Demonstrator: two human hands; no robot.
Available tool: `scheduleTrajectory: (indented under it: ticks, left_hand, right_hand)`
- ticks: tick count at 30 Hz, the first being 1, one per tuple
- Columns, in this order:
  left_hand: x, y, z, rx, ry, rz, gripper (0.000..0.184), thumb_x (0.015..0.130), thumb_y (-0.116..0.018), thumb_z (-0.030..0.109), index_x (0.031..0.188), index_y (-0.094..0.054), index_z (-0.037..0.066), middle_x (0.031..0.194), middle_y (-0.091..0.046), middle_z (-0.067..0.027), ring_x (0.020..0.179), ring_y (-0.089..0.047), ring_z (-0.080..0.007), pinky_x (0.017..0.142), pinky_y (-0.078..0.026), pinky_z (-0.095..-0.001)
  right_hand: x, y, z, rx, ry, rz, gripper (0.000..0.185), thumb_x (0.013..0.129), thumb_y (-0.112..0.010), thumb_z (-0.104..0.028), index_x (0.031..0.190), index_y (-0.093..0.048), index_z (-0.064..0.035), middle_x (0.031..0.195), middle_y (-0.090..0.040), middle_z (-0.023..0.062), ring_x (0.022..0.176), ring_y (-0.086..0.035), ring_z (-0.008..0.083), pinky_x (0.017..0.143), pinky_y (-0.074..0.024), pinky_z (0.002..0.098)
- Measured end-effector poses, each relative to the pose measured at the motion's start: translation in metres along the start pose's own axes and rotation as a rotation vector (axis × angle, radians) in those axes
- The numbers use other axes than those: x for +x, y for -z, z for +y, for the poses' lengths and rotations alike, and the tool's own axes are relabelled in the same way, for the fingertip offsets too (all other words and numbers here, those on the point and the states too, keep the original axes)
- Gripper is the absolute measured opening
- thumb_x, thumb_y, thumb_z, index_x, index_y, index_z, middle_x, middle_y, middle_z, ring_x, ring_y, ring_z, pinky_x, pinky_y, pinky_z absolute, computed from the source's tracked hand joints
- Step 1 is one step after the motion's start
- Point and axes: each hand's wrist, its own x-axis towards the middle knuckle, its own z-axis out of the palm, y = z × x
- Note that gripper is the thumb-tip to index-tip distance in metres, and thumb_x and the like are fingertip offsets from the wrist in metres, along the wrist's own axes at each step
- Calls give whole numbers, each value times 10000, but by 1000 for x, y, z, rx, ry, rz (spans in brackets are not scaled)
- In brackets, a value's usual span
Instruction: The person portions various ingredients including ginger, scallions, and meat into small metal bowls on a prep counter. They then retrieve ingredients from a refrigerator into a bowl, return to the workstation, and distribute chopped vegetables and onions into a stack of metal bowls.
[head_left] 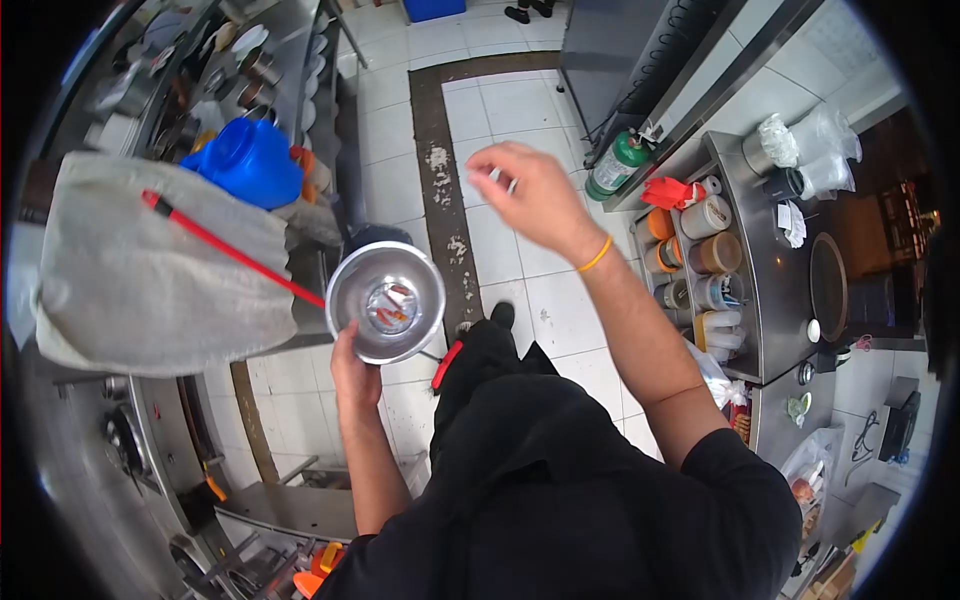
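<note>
My left hand (357,373) grips the near left rim of a round metal bowl (345,285), tilted so that its inside faces me. Small reddish-orange pieces (393,304) show at the shiny bottom; I cannot tell exactly what they are. My right hand (525,195) is raised over the floor, to the right of the bowl and apart from it. Its thumb and fingers curl together in a pinch, and whatever they hold, if anything, is too small to make out. A red pole (235,252) with a black end passes behind the bowl's left edge.
A grey cloth (130,290) covers the left counter, with a blue plastic jug (245,165) beyond it. On the right, shelves hold several tubs (715,253) under a metal counter (770,290). A green gas cylinder (620,163) stands on the tiled floor (565,310).
</note>
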Motion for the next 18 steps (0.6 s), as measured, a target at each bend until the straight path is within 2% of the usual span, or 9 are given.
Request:
scheduleTrajectory:
  ticks: [3, 5, 8, 9, 10, 11, 13, 15, 18]
  left_hand:
    - [47, -25, -9, 32, 18, 49, 507, 987, -591, 212, 1411, -485, -44, 1364, -604, -173, 1251, -608, -295, 1082, -474, -448]
    - [89, -42, -18, 43, 49, 109, 465, 976, -596, 156, 1385, -503, -45, 1305, -632, -165, 1199, -636, -293, 1031, -513, -448]
    - [153, -91, -29, 87, 116, 73, 482, 968, -611, 169, 1384, -501, -49, 1334, -625, -169, 1185, -648, -293, 1033, -516, -451]
    - [173, -108, -29, 94, 137, 72, 483, 972, -611, 171, 1387, -499, -48, 1337, -624, -167, 1185, -649, -290, 1029, -518, -446]
    - [193, -126, -28, 100, 153, 75, 483, 975, -612, 173, 1389, -497, -47, 1340, -623, -165, 1185, -649, -287, 1026, -521, -442]
    - [217, -148, -27, 95, 154, 76, 483, 978, -613, 174, 1392, -496, -46, 1343, -623, -164, 1185, -650, -284, 1023, -524, -437]
    - [254, -200, -12, 69, 159, 4, 454, 999, -611, 199, 1389, -516, -13, 1305, -641, -141, 1190, -639, -254, 1034, -501, -413]
    - [291, -241, 4, 91, 168, -48, 436, 1010, -620, 228, 1377, -540, 6, 1287, -651, -112, 1195, -630, -229, 1041, -485, -394]
    - [359, -297, 15, 147, 115, -78, 426, 1012, -617, 233, 1371, -552, 14, 1292, -653, -102, 1185, -634, -224, 1038, -482, -387]
  right_hand:
    - [42, 42, 91, 44, -62, 112, 186, 952, -696, -218, 1019, -713, -46, 936, -729, 83, 732, -666, 246, 696, -536, 340]
    - [59, 63, 178, -2, -245, 156, 218, 974, -675, -248, 1012, -704, -36, 944, -731, 114, 754, -670, 273, 713, -534, 338]
    - [10, 68, 374, -241, -397, 224, 268, 1015, -622, -282, 1028, -663, -16, 882, -710, 167, 801, -685, 279, 747, -539, 388]
    - [-52, 69, 458, -438, -571, 76, 288, 1015, -567, -270, 1025, -642, 8, 923, -703, 236, 880, -695, 390, 778, -542, 460]
    - [-139, 81, 542, -892, -516, -537, 274, 996, -525, -229, 1027, -644, 15, 1030, -707, 264, 944, -694, 426, 778, -541, 497]
    - [-214, 92, 576, -894, -573, -796, 277, 988, -557, -251, 1006, -650, 9, 987, -702, 249, 895, -690, 407, 750, -547, 499]
    - [-343, 110, 540, -574, -1077, -845, 297, 972, -620, -296, 962, -661, -2, 901, -692, 218, 798, -684, 368, 696, -560, 505]
    - [-425, 120, 472, -135, -1803, -486, 329, 956, -682, -340, 919, -672, -14, 816, -683, 187, 701, -677, 330, 641, -573, 510]
    - [-469, 118, 400, 115, -2215, -315, 360, 944, -736, -379, 892, -683, -27, 748, -676, 153, 622, -670, 287, 598, -583, 507]
